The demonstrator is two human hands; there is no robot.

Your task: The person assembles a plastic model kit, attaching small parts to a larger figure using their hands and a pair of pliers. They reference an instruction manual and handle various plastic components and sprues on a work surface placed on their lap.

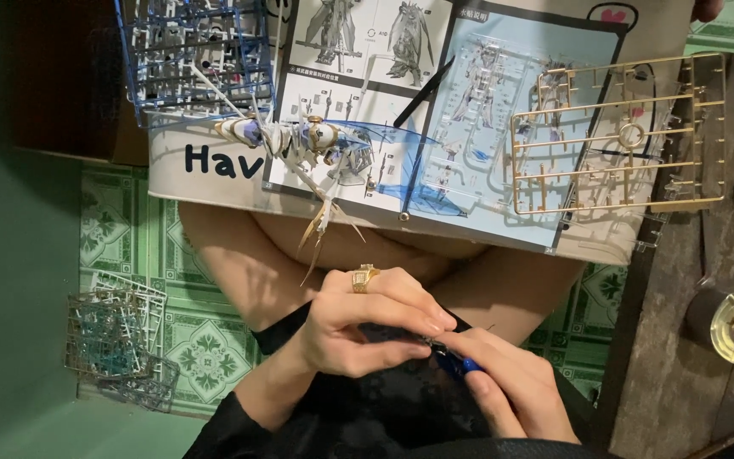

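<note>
- Blue-handled tool (460, 365), likely a small cutter, sits low in the lap, gripped by the right hand (507, 391).
- Left hand (367, 327) pinches a tiny part against it; the part is too small to identify.
- Partly built model figure (299, 140) lies on the instruction sheet (367, 85).
- Gold parts frame (618, 136) still holds pieces, so assembly looks unfinished.

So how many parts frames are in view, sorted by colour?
Gold parts frame: 1
Blue parts frame: 1
Clear parts frame on the instruction sheet: 1
Clear and pale frames stacked on the floor: count unclear
Total: at least 4
</note>
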